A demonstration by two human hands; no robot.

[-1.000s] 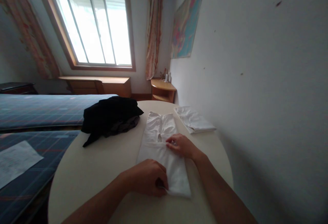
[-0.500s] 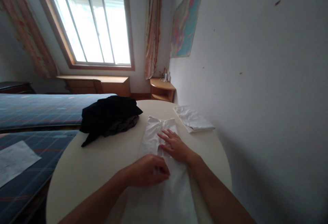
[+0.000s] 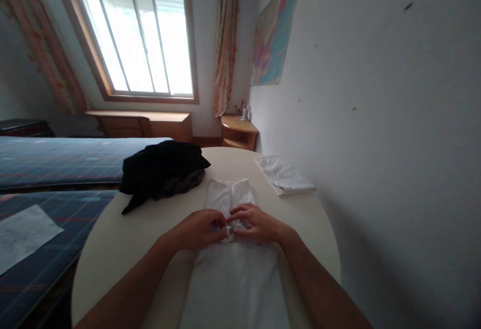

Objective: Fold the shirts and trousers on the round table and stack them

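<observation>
A long white garment (image 3: pixel 236 289) lies folded in a narrow strip down the table, its far end split by a seam in the middle. My left hand (image 3: pixel 205 228) is at this middle seam, with curled fingers and thumb closed on a bit of the cloth. Facing it from the right, my right hand (image 3: pixel 257 222) rests on the garment, fingers slightly bent and thumb apart from them. The fingertips of both hands nearly meet. Small folds of cloth between them are partly hidden.
The garment lies on a round cream table (image 3: pixel 112 249). A black cloth heap (image 3: pixel 161 168) sits at the far left, and a folded white cloth (image 3: pixel 285 176) at the far right. Left are beds with plaid covers (image 3: pixel 75 161) and a paper sheet (image 3: pixel 26 233). A white wall (image 3: pixel 394 168) borders the right.
My left hand has moved forward to meet the right hand at the seam. My right hand has shifted slightly nearer to me, and the garment's far end has come closer and lies smoother.
</observation>
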